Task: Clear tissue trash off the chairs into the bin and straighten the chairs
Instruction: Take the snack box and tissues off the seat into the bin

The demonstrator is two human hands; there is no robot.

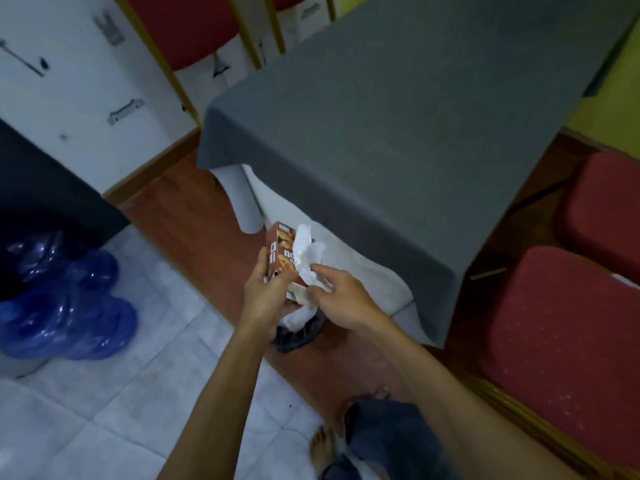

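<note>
Your left hand [266, 294] grips a snack box [281, 252], its long axis tilted up and away from you. Your right hand [343, 299] pinches a crumpled white tissue [306, 249] in curled fingers against the box's right side. The bin [299, 336] sits directly below both hands, partly hidden, beside the grey-clothed bench [398, 133]. Nothing seems to block the drop. Red chairs [554, 341] stand to your right.

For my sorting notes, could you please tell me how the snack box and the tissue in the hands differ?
The snack box is straight-edged, brown-red and printed; the tissue is white, plain and crumpled. The left hand grips the snack box; the right hand pinches the tissue. Both are held above the bin.
</note>
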